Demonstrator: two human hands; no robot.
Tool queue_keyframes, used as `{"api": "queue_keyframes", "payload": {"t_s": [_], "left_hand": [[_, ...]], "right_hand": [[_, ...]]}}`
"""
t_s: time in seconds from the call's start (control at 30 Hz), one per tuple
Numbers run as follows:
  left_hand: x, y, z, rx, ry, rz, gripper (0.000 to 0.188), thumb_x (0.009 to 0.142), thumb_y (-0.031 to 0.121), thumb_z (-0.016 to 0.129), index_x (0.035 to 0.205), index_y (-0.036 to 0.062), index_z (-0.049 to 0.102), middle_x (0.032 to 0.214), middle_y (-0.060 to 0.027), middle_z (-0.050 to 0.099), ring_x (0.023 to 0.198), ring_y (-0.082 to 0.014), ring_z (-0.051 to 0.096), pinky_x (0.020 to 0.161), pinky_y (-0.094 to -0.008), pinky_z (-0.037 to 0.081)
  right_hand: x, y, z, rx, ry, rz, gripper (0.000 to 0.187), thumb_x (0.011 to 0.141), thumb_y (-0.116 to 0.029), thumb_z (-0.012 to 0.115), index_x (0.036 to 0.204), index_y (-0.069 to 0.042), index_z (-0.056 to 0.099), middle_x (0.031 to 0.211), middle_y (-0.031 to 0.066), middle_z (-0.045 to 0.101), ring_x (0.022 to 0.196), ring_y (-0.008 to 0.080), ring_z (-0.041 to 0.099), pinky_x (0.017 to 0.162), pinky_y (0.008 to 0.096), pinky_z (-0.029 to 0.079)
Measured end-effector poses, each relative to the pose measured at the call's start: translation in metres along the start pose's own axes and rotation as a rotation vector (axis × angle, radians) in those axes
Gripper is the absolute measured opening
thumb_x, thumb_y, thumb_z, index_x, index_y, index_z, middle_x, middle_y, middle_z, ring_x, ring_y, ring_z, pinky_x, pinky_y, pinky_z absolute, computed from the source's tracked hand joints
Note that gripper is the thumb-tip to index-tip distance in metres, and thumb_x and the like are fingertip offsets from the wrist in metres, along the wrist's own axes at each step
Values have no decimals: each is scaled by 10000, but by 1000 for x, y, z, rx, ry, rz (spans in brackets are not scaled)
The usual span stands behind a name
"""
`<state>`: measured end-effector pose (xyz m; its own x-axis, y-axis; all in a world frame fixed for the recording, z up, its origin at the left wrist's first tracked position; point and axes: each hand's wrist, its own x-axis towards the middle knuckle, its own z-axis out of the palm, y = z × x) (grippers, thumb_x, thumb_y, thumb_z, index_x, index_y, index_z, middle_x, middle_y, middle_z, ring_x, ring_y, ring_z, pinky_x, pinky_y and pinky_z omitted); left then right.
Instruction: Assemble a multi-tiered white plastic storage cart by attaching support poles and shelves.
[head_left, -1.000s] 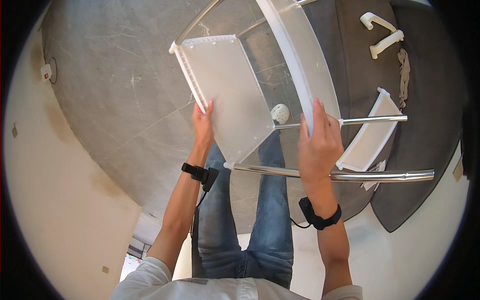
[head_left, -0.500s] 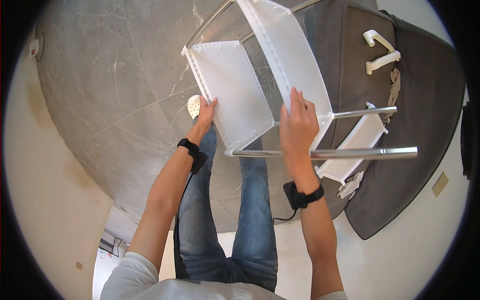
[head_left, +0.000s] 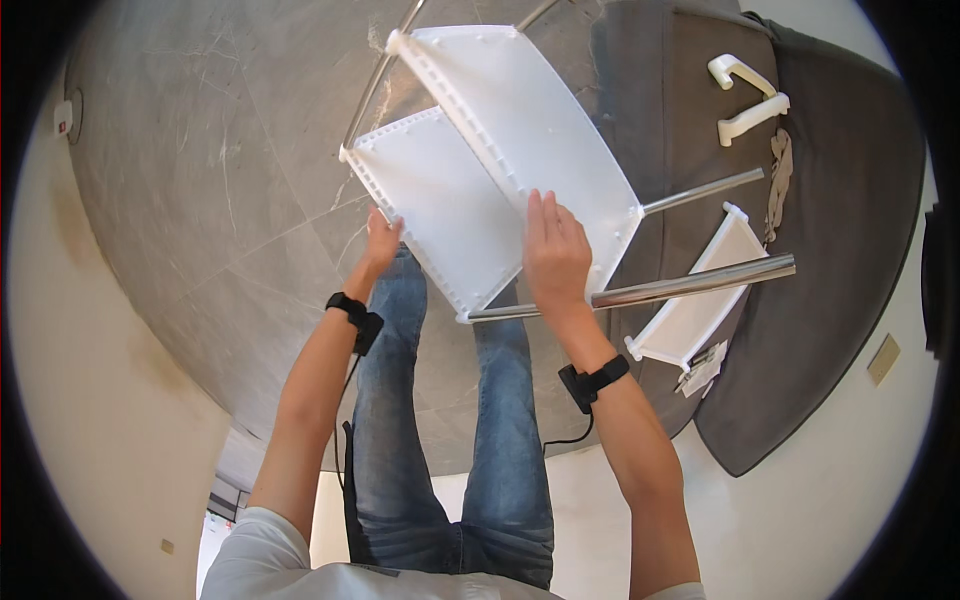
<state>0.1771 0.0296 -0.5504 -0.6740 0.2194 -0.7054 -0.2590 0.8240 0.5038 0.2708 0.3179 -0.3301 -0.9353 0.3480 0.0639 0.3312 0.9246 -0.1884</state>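
A partly assembled shelf rack hangs tilted in front of my legs, with white plastic tiers joined by shiny metal tubes. The fingers of my left hand (head_left: 382,243) close on the near left edge of the left tier (head_left: 430,190). My right hand (head_left: 556,250) grips the edge of the other tier (head_left: 540,110), its fingers lying over the rim and its thumb hidden. Below that hand a metal tube (head_left: 700,283) runs out to the right, its end bare. A thinner tube (head_left: 705,190) sticks out from the tier's right corner.
A loose white tier (head_left: 700,290) lies at the dark grey sofa (head_left: 830,240) on the right, beside small packaged parts (head_left: 703,368). Two white angled plastic pieces (head_left: 750,117) and a crumpled beige cloth (head_left: 780,180) rest on the sofa. Grey tile floor (head_left: 230,220) spreads to the left.
The rack has tipped, its right-hand tier swinging down and left over the other tier. Both hands have shifted a little left, still on the rack; the tube ends at right moved left and up.
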Motion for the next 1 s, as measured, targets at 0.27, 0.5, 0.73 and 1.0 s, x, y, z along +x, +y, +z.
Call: {"api": "queue_keyframes", "payload": {"t_s": [0.27,0.5,0.73,1.0], "left_hand": [[-19,221,-127,-119,154,513,808,845,390,617,1433,73,164,1464,-167,228,1358,-317,218,1090,-455,213],[-48,337,-114,-257,-121,652,638,886,407,551,1383,88,309,1353,-135,421,1282,-244,369,1056,-419,297],[-45,351,-92,-170,-31,740,287,954,283,480,1022,29,595,964,-55,628,952,-167,595,923,-288,406],[-48,342,-125,-46,738,999,418,811,257,707,1120,51,515,1129,-47,558,1029,-152,514,834,-301,417]], "right_hand": [[-42,43,-5,-96,-46,-188,381,727,-47,573,1101,26,582,1045,203,615,945,245,586,836,311,443],[-54,45,-5,-77,-55,-152,387,737,-67,561,1116,8,575,1109,205,589,1003,238,567,878,322,416],[-77,18,-1,61,-99,98,423,746,-81,552,1165,-25,537,1216,155,533,1101,230,508,897,355,405],[-91,36,1,28,-123,74,459,746,-112,564,1194,-35,505,1247,132,499,1153,211,458,918,337,388]]}}
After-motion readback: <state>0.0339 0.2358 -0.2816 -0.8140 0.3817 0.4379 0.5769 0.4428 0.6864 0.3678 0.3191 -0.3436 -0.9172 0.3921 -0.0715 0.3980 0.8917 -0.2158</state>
